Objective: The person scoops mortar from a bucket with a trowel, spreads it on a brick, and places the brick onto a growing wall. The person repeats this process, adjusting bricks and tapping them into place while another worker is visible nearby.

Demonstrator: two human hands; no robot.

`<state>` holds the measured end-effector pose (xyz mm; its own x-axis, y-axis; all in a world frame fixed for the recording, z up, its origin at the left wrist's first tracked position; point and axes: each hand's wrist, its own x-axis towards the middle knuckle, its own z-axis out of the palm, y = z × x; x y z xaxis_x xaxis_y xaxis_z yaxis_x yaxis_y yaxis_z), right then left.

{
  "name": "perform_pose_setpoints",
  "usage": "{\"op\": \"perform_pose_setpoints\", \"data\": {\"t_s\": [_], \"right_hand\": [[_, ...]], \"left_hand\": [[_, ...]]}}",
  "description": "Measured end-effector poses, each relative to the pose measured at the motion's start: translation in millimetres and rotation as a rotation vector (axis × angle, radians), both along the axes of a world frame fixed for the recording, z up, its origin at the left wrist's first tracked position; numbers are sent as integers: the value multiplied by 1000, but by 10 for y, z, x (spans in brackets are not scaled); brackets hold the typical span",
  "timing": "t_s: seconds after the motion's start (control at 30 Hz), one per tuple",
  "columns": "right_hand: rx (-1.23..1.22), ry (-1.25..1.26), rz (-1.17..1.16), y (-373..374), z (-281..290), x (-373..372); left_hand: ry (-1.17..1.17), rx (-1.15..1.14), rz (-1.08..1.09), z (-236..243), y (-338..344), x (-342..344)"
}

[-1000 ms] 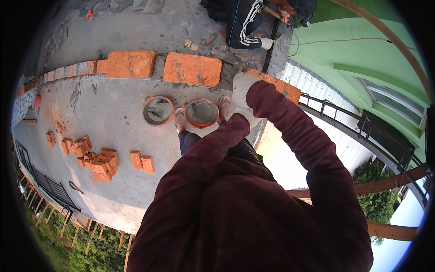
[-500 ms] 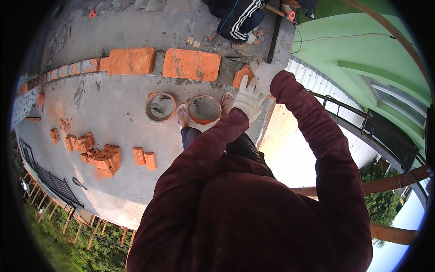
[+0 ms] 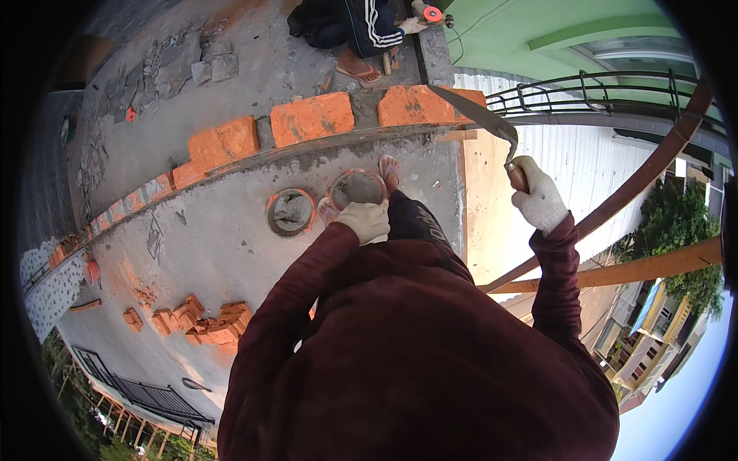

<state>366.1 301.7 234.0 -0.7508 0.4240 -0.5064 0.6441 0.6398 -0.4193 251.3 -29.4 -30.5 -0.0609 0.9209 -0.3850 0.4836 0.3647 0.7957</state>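
My right hand [image 3: 538, 196], in a pale glove, grips the wooden handle of a trowel [image 3: 480, 115], its blade raised toward the upper left over the brick edge. My left hand [image 3: 364, 220], gloved with fingers curled, is low in front of my body, overlapping the near side of a round mortar bucket [image 3: 355, 186] from this view; what it holds, if anything, is hidden. A second bucket [image 3: 291, 211] with mortar stands left of it. Beyond my sandalled feet runs a row of orange bricks [image 3: 311, 119] with mortar between them; one brick [image 3: 415, 105] lies at its right end.
A co-worker [image 3: 346, 31] crouches beyond the brick row beside a red round object [image 3: 432, 14]. Loose bricks [image 3: 219, 332] are piled lower left. A black railing [image 3: 138, 388] lies beyond. At right are bar framework [image 3: 584, 92], white corrugated roofing [image 3: 576, 169] and wooden beams [image 3: 653, 261].
My hands have parted: the right, now holding a trowel, has moved right; the left has dropped down and left from the end brick. The view has turned, and the co-worker appears further left.
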Motion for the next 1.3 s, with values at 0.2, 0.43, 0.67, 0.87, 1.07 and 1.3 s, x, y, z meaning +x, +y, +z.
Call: {"op": "perform_pose_setpoints", "data": {"t_s": [0.2,0.43,0.67,0.87,1.07,1.3], "right_hand": [[80,-98,110,-589,-1026,459],[459,30,375,-355,-1797,-226],[554,-152,322,618,-1933,-435],[365,-161,115,736,-1680,525],[-12,-250,34,124,-2863,1413],[26,-293,414,-744,-3836,1220]], "left_hand": [[11,-634,373,-770,-2426,-43],[177,-777,541,-1045,-3991,-387],[-288,-306,954,-320,-2598,710],[-313,-441,1193,-210,-2736,1650],[-617,-726,1362,-533,-3114,2614],[-718,-789,1003,-740,-2539,2904]]}}
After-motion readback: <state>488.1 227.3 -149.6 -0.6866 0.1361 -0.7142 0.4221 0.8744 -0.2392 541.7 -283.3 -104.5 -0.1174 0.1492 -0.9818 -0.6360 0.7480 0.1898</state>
